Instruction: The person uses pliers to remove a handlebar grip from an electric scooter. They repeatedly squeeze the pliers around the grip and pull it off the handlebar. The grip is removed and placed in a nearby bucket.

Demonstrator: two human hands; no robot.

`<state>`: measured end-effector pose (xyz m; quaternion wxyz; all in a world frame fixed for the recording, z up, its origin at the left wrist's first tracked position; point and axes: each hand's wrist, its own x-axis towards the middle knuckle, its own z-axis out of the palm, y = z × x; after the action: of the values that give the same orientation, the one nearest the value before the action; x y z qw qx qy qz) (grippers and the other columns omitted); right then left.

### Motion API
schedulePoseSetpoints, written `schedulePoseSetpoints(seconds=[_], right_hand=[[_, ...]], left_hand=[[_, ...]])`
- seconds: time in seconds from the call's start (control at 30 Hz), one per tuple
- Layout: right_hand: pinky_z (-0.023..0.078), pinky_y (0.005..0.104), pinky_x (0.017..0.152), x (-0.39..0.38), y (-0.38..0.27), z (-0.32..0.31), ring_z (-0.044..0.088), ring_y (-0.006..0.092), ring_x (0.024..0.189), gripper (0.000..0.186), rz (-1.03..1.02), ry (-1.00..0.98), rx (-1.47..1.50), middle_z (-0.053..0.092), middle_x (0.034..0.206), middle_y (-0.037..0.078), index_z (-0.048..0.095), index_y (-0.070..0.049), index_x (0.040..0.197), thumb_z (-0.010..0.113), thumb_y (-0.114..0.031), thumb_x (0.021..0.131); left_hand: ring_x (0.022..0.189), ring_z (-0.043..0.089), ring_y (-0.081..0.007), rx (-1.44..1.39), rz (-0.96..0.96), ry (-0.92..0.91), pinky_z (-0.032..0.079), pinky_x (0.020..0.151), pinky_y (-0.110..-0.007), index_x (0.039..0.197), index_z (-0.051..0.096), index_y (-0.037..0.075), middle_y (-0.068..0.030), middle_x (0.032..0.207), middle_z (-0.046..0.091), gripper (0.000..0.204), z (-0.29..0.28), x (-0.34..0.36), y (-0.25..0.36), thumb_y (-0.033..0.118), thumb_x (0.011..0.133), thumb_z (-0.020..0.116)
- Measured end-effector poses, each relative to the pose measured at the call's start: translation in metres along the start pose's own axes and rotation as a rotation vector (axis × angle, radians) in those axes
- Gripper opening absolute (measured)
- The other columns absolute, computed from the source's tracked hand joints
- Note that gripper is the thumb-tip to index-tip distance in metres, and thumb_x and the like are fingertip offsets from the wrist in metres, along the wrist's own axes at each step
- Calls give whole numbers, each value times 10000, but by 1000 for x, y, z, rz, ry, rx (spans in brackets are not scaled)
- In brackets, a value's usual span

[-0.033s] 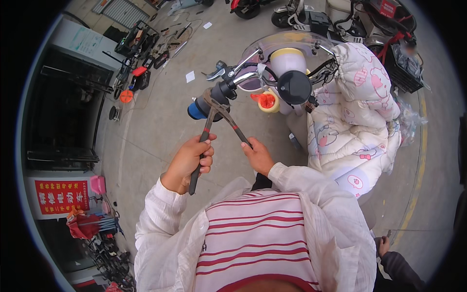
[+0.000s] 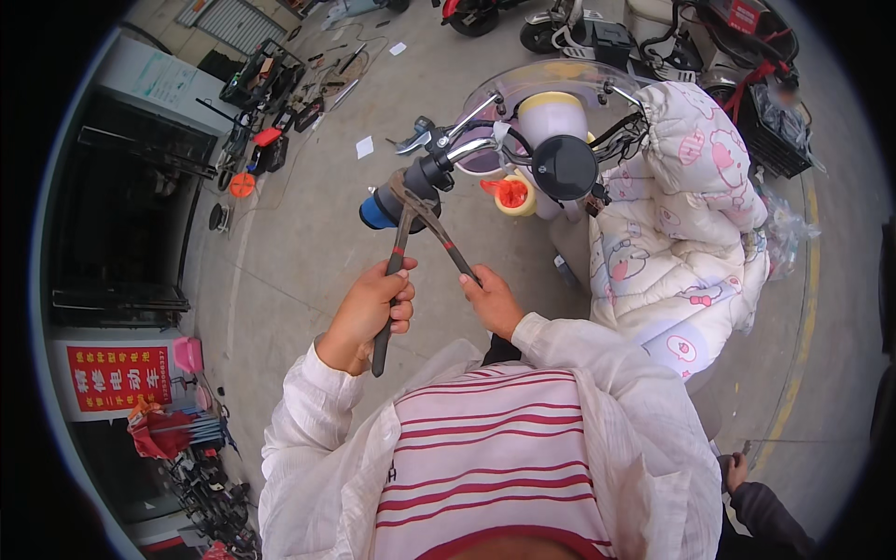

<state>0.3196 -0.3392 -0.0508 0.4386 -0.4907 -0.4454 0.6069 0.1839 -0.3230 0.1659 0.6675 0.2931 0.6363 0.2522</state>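
Note:
My left hand is closed round one long dark handle of the large pliers, which have red bands. My right hand grips the other handle, spread apart from the first. The jaws rest on the left handlebar grip of an electric scooter, near its blue-and-black end piece. Round the handlebar are a black round display, a clear windscreen and a cream cup holder with something red in it. A white quilted cover with pink cartoon figures hangs over the scooter's right side.
Scattered tools and parts lie at upper left beside a dark doorway. A red signboard and folded umbrellas are at lower left. Other scooters stand behind. Another person's hand shows at lower right.
My left hand has shifted very slightly right and down, with the pliers' handle in it.

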Motion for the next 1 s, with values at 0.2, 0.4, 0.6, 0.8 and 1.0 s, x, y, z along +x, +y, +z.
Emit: schedulePoseSetpoints(seconds=[0.2, 0.4, 0.6, 0.8, 1.0], right_hand=[[377, 298, 502, -12, -19, 22, 416, 106, 548, 252, 237, -123, 391, 480, 667, 4, 481, -59, 865, 516, -271, 995], [317, 256, 423, -6, -11, 20, 415, 74, 511, 236, 289, -174, 520, 488, 664, -7, 475, -86, 896, 487, -292, 1011], [259, 225, 390, -3, -14, 15, 408, 64, 472, 240, 353, -238, 664, 492, 640, -14, 463, -114, 891, 488, -321, 1010], [248, 224, 385, 1, -18, 7, 397, 66, 458, 243, 359, -230, 612, 475, 616, -23, 458, -116, 880, 479, -318, 1014], [316, 241, 461, -6, -21, 5, 412, 67, 529, 320, 300, -225, 584, 471, 674, -23, 478, -107, 904, 429, -399, 1025]], left_hand=[[491, 366, -62, 31, 251, 89, 303, 435, -224, 1305, 381, 58, -3, 753, 443, 331, 21, 28, -67, 152, 992, 439], [542, 496, -86, 172, 420, 198, 409, 480, -273, 1317, 391, 14, -31, 707, 541, 380, 31, 54, -93, 134, 965, 471], [473, 402, -57, 84, 402, 164, 327, 426, -246, 1327, 353, 46, 1, 682, 467, 366, 41, 56, -86, 141, 988, 451], [470, 403, -64, 98, 388, 202, 332, 428, -255, 1314, 367, 52, 9, 675, 460, 353, 46, 62, -85, 128, 980, 452], [527, 448, -87, 100, 523, 351, 365, 467, -246, 1186, 444, 60, 1, 710, 489, 292, 43, 93, -121, 214, 955, 534]])
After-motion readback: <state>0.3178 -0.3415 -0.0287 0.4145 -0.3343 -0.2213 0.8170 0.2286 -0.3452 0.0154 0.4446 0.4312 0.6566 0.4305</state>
